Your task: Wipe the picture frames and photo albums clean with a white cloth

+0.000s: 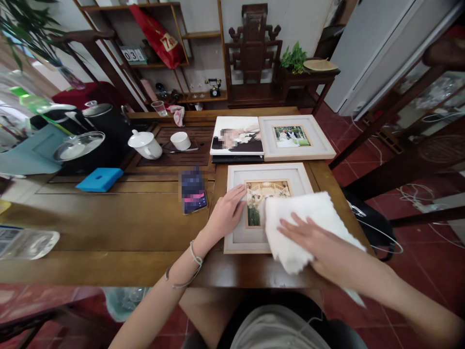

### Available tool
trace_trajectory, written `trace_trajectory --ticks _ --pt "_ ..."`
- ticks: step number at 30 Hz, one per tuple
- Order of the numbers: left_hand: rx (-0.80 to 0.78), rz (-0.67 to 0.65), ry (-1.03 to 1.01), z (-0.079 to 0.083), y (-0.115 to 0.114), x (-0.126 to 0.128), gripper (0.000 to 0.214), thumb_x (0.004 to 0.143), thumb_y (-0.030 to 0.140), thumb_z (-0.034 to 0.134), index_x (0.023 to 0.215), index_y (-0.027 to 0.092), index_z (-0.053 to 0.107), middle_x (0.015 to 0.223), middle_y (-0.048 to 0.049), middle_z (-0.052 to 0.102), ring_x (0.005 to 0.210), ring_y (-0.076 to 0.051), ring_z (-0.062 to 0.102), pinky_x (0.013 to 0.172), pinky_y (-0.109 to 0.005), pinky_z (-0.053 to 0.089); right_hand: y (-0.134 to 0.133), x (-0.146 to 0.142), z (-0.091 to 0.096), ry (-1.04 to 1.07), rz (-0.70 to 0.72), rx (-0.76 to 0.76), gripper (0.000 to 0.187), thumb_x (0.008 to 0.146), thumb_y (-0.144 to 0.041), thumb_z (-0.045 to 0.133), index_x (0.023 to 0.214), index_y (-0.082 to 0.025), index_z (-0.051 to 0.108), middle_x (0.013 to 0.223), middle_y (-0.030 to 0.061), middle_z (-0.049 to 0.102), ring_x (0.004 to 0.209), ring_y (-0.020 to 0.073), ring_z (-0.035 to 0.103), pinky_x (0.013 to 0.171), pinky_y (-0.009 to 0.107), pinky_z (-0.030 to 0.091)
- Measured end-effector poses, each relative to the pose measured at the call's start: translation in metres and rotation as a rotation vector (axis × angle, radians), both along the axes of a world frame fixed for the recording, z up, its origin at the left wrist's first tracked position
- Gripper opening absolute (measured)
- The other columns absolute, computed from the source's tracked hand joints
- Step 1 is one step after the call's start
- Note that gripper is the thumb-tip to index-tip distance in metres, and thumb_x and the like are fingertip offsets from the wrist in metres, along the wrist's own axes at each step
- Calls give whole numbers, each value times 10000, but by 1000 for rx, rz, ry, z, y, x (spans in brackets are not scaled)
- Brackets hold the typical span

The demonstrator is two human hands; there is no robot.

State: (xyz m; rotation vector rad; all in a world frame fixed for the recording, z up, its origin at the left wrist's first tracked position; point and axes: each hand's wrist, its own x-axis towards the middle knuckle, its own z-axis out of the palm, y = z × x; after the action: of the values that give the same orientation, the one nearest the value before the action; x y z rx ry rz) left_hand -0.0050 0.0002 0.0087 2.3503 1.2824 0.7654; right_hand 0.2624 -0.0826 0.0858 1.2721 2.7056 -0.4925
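A pale framed photo [269, 177] lies flat near the front edge of the wooden table [109, 218]. My left hand [225, 213] rests flat on the frame's left side, fingers together and stretched out. My right hand [312, 240] lies open, fingers spread, on top of a white cloth [308, 208] that covers the frame's right part and hangs over the table's edge. Neither hand grips anything.
Behind lie a second framed photo [295, 137] and an unframed print [238, 135] on a dark box. A phone [193, 191] lies left of the frame. A teapot [145, 144], cup [180, 140], blue sponge [100, 179] and kettles stand further left. Cables trail on the floor at right.
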Motion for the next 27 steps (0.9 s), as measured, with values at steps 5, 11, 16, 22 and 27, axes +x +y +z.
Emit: trace_trajectory --ticks 5,11,16,22,27 --pt "11 -33 7 2 0 0 389 1003 220 382 1357 198 540 1461 -106 513 1396 -250 435 1126 -486 424 -26 4 7 120 3 -92 1004 544 29 415 1506 -253 363 1524 18 409 1421 256 343 1127 453 400" --pt "40 -49 30 -1 1 -1 400 990 200 393 1364 190 533 1464 -118 507 1402 -251 425 1115 -492 434 41 -5 -33 150 -120 218 905 636 35 437 1506 -200 351 1532 79 404 1468 286 210 1175 600 223" --pt "36 -43 62 -2 1 -2 412 977 190 403 1367 152 529 1460 -139 507 1403 -261 423 1118 -503 428 111 -11 -37 46 -184 407 772 708 -4 466 1469 -116 407 1543 125 383 1476 370 137 1158 658 160" --pt "17 -22 40 -2 0 -1 426 981 181 382 1387 151 507 1469 -141 496 1411 -256 411 1127 -514 411 108 -29 -27 22 -106 254 812 692 6 450 1486 -148 387 1557 139 353 1470 397 137 1119 696 206" --pt "-5 8 2 -4 -1 1 422 980 161 375 1377 161 519 1462 -122 510 1403 -240 424 1139 -482 405 28 -36 -5 -32 54 -11 897 602 29 454 1478 -159 405 1550 112 375 1460 369 207 1141 617 273"
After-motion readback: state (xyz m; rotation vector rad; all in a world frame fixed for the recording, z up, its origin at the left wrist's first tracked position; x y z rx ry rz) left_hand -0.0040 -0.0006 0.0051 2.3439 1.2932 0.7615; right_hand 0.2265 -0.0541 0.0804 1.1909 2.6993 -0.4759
